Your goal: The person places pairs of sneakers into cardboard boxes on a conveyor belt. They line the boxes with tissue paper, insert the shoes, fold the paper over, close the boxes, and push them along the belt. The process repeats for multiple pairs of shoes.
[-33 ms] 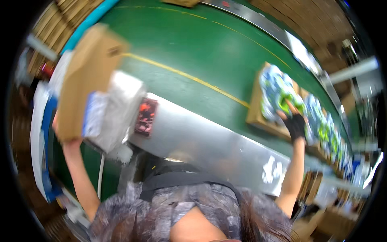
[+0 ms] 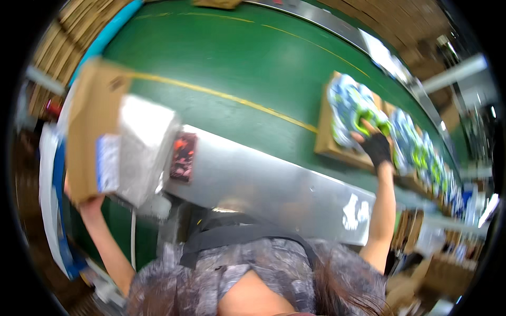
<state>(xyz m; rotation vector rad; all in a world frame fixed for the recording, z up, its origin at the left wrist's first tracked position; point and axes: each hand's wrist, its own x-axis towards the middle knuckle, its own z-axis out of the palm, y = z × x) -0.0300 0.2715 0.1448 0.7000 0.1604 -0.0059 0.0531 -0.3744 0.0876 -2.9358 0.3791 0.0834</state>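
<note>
My left hand (image 2: 90, 204) grips the lower end of a brown cardboard box (image 2: 95, 110), which stands tilted upright at the left and is blurred by motion. Most of those fingers are hidden behind it. Beside the box is a shiny silver block-shaped thing (image 2: 147, 147) with a blue-and-white label (image 2: 108, 163). On the right, my right hand (image 2: 377, 147), in a black fingerless glove, rests its bare fingertips, spread apart, on green-and-blue items in clear plastic (image 2: 345, 105). These fill an open cardboard tray box (image 2: 324, 134).
A metal worktop (image 2: 253, 174) runs in front of me, with a dark red patterned packet (image 2: 183, 157) at its left end. More filled boxes (image 2: 421, 152) line up at the right. Beyond lies a green surface (image 2: 211, 58) with yellow lines. Stacked cardboard (image 2: 68, 37) stands far left.
The cardboard box in my left hand has dropped lower and shifted slightly left. My right hand still touches the plastic-wrapped items. The whole view has shifted a little.
</note>
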